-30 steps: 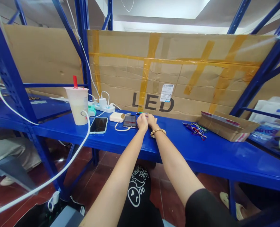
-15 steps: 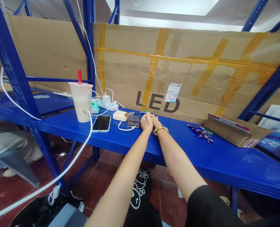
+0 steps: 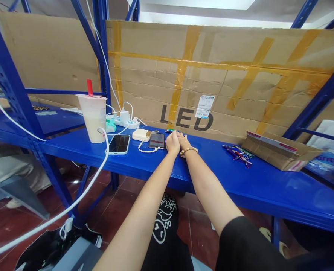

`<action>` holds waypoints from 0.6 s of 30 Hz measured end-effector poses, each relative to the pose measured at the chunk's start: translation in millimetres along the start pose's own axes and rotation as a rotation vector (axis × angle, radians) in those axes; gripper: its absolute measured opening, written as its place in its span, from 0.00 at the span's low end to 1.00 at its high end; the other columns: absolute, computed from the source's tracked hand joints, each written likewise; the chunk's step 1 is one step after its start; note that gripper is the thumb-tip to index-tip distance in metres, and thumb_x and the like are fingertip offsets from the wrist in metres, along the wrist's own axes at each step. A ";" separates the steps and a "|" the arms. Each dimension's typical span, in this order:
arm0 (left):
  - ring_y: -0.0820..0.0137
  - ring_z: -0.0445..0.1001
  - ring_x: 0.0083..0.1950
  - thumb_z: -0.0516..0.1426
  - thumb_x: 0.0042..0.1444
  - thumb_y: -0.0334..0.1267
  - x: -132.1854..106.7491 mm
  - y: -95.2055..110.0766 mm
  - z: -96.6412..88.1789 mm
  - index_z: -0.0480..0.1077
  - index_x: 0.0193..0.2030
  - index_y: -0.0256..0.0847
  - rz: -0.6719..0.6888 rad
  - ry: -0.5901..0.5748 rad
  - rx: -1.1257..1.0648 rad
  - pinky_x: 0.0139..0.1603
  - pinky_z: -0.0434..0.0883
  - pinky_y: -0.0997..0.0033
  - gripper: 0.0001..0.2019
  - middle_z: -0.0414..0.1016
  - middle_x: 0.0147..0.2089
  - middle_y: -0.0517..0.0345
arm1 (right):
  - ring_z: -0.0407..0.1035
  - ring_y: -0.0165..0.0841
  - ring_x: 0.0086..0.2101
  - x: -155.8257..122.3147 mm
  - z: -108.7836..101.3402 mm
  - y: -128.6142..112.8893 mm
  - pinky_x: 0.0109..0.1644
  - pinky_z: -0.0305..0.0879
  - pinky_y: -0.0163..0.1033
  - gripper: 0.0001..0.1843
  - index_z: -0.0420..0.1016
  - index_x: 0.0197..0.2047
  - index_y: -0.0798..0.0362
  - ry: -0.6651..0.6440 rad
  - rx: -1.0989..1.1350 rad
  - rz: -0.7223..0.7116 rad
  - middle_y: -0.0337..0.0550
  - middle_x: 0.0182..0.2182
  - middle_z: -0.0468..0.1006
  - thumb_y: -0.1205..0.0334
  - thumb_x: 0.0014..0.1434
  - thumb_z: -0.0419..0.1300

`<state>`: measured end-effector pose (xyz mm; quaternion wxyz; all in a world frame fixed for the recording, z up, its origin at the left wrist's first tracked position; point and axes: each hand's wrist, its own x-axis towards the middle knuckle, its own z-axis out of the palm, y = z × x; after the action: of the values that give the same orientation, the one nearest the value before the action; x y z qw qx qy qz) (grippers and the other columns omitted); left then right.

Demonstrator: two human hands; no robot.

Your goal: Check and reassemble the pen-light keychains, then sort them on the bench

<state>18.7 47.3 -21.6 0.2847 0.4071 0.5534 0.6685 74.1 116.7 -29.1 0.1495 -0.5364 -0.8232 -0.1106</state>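
My left hand (image 3: 172, 142) and my right hand (image 3: 184, 142) meet over the blue shelf top (image 3: 212, 169), touching each other. The fingers of both look curled in; anything between them is hidden. A beaded bracelet (image 3: 189, 150) circles my right wrist. Just beyond my fingertips lies a small colourful thing (image 3: 171, 130), too small to name. Left of my left hand sits a dark-screened phone (image 3: 157, 140) with a white cable plugged in, beside a cream power bank (image 3: 141, 135).
A second phone (image 3: 119, 144) and a cup with a red straw (image 3: 92, 118) stand at left, near a power strip (image 3: 127, 121). A white cable hangs across the front left. To the right lie purple and red lanyard-like strips (image 3: 238, 154) and an open cardboard box (image 3: 282, 150). Cardboard (image 3: 155, 75) walls the back.
The whole view has shifted slightly, so everything appears a little higher and further left. My hands stay together in the same spot on the shelf, with only a slight change of the fingers.
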 end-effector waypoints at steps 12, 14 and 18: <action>0.62 0.74 0.40 0.41 0.57 0.45 7.7 -7.4 3.0 0.72 0.23 0.41 0.017 -0.014 -0.014 0.43 0.67 0.66 0.23 0.78 0.33 0.53 | 0.62 0.38 0.50 -5.0 -14.0 -4.9 0.54 0.54 0.49 0.13 0.71 0.44 0.55 0.024 0.029 0.107 0.50 0.47 0.71 0.59 0.63 0.49; 0.63 0.74 0.39 0.41 0.57 0.45 9.9 -9.2 4.0 0.73 0.23 0.41 0.022 -0.024 -0.018 0.42 0.67 0.67 0.24 0.78 0.32 0.53 | 0.61 0.40 0.51 -12.2 -16.5 -1.3 0.54 0.53 0.48 0.14 0.71 0.45 0.54 0.042 0.056 0.128 0.53 0.48 0.72 0.61 0.63 0.47; 0.64 0.74 0.40 0.39 0.59 0.44 14.2 -12.5 5.8 0.74 0.26 0.39 0.045 -0.060 -0.021 0.41 0.67 0.67 0.25 0.77 0.32 0.53 | 0.61 0.43 0.51 -29.4 -20.6 12.5 0.53 0.53 0.49 0.16 0.73 0.45 0.53 0.032 0.132 0.179 0.53 0.46 0.74 0.57 0.60 0.51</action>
<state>15.5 64.8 -30.2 0.2903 0.4366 0.5282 0.6679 99.3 89.8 -20.3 0.2068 -0.5948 -0.7751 -0.0507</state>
